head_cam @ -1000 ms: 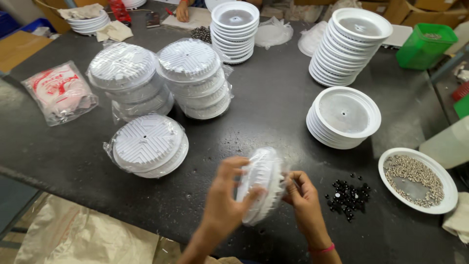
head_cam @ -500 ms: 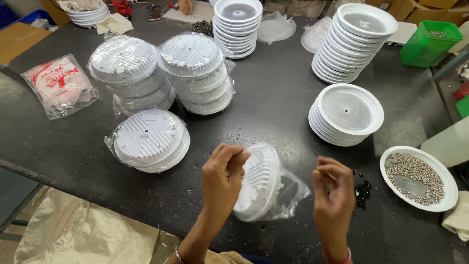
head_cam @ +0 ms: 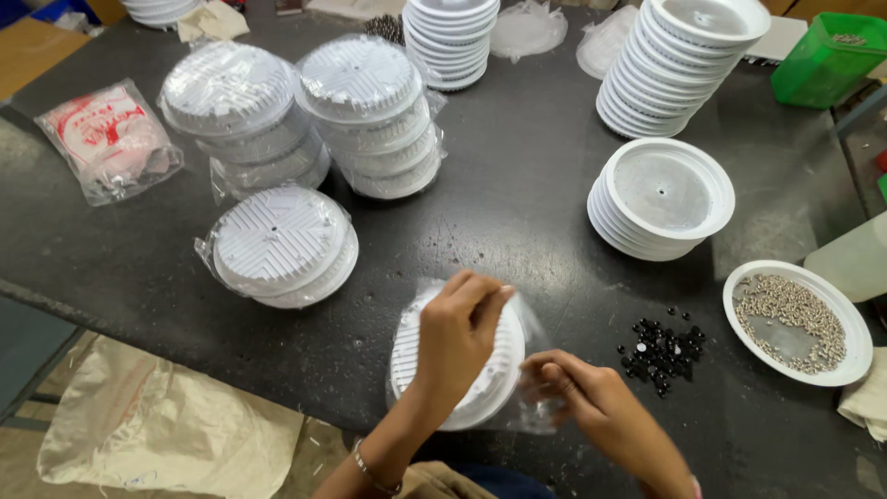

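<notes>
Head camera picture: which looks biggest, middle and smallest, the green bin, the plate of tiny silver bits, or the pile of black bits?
1. Plate of silver bits, widest across.
2. Green bin, a bit smaller, but it is farther away and cut off by the edge, so unsure.
3. Pile of black bits, clearly smallest.

1. We are at a small assembly and packing workshop's dark worktable.
2. We see identical white ribbed discs in stacks, some bagged (clear plastic).
3. We see a dish of small metal parts beside loose black pieces.
</notes>
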The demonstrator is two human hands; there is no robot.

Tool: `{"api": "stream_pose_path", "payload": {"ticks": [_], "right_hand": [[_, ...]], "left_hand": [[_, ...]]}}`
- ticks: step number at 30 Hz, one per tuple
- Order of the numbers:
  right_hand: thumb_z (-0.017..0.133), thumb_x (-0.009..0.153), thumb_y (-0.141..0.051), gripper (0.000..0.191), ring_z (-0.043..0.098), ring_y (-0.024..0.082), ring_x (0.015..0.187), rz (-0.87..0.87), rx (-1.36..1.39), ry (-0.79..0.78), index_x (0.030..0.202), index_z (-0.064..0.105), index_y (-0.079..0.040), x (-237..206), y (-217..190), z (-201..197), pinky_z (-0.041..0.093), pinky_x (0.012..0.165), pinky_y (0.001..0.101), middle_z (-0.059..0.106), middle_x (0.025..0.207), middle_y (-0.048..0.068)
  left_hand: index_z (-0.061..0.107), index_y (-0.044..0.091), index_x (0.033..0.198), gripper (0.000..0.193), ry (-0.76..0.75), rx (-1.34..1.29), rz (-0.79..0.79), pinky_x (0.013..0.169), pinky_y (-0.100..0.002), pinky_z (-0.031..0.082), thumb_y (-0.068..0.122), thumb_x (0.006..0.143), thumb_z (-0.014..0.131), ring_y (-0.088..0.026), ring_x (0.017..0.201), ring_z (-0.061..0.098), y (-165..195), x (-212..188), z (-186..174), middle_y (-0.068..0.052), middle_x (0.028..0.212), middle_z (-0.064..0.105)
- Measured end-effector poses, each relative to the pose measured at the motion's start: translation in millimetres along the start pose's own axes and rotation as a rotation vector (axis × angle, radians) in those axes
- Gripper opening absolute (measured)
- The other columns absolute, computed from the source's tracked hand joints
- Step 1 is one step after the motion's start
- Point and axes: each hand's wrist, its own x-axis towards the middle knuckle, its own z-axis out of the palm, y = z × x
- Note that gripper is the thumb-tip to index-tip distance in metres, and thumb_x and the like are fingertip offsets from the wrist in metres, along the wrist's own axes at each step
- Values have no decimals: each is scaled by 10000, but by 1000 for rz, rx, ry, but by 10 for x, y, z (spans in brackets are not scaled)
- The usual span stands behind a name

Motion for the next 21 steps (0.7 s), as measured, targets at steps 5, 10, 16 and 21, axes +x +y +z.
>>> {"api": "stream_pose_path", "payload": {"ticks": [5,10,16,21], "right_hand": [[712,888,-393,848,797,278,800,314,-532,194,1619,300,-269,61,163,-11,622,775,386,786,1115,86],[956,565,-396,1319,651,341,1163,118,-660,288,1625,198,-193,61,274,17,545,926,421,593,1399,141],[984,532,-371,1255,499,324,1327,104,-830,180,1563,309,-130,71,622,-240,432,1071,423,452,1540,152],[856,762,-406,638,663,297,1192,189,-914,334,1291,654,-111,-9,823,-502,516,1000,391,686,1305,111]], "left_hand": [[715,-12,932,108,-114,-49,-25,568,-329,506,94,934,732,-196,629,648,3,-91,266,-104,850,694],[726,8,1050,136,-243,-160,-91,675,-295,591,49,927,687,-185,821,756,-113,-133,424,-106,969,759],[663,76,1248,328,-124,-120,-119,771,-294,622,41,923,688,-177,952,754,-638,-101,198,-86,1104,766],[648,38,1244,354,56,132,-312,824,-358,590,183,926,699,-239,990,717,-1430,-208,-260,-133,1154,715]]}}
